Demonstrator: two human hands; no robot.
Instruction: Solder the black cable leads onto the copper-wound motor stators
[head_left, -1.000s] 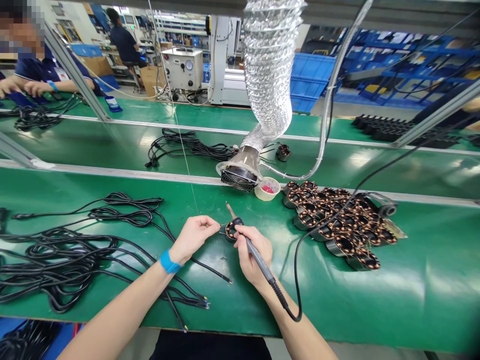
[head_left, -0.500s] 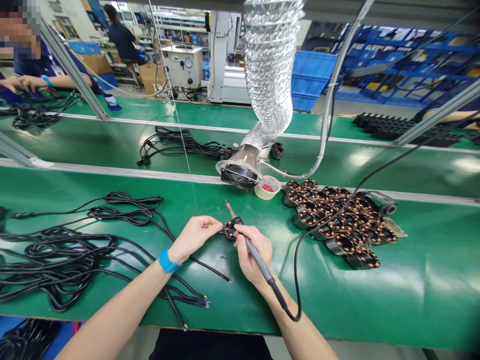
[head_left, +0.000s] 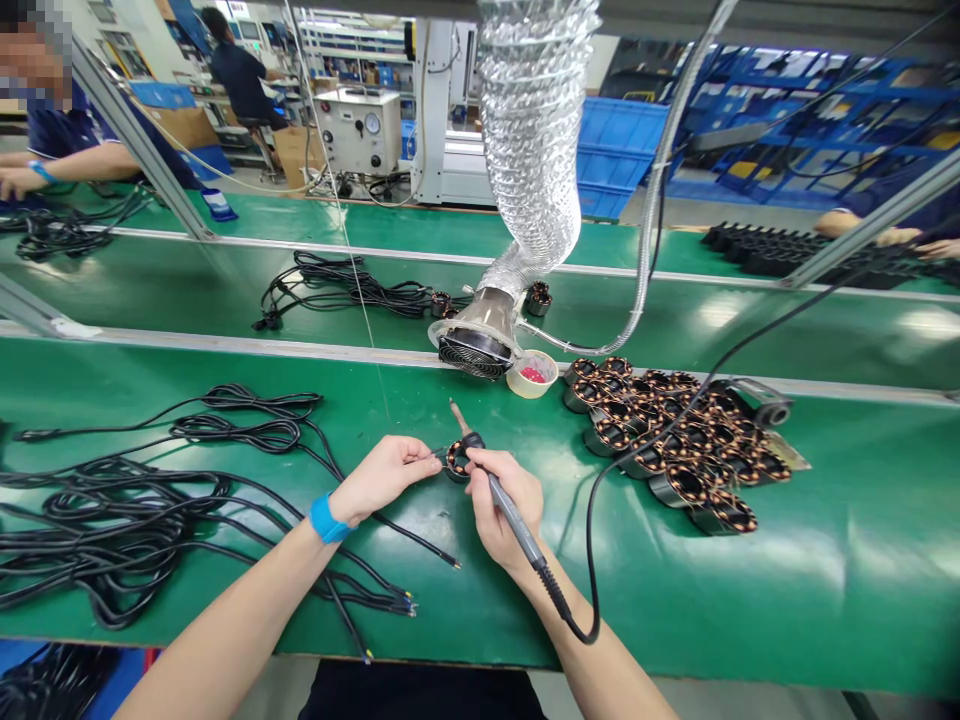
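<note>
My right hand (head_left: 504,500) is closed around a grey soldering iron (head_left: 517,522), its tip pointing up and away. Its fingers also touch a small round stator with copper windings (head_left: 456,460). At the stator's left side, my left hand (head_left: 390,473), with a blue wristband, is pinched. What lies between its fingertips is too small to make out. Black cables (head_left: 135,520) lie coiled to the left, some with bare coloured wire ends near my left forearm. A group of several stators (head_left: 675,440) stands on the right.
A fume extractor (head_left: 477,345) on a silver duct (head_left: 534,130) hangs beyond my hands. Beside it sits a small round container (head_left: 531,378) with red content. The iron's cord (head_left: 600,520) loops to the right. Other people work across the green bench (head_left: 847,560).
My left hand has shifted slightly down and left beside the stator. The view has moved a little. A co-worker's hands at the far right now show more, and another person's hand at the far left has moved left.
</note>
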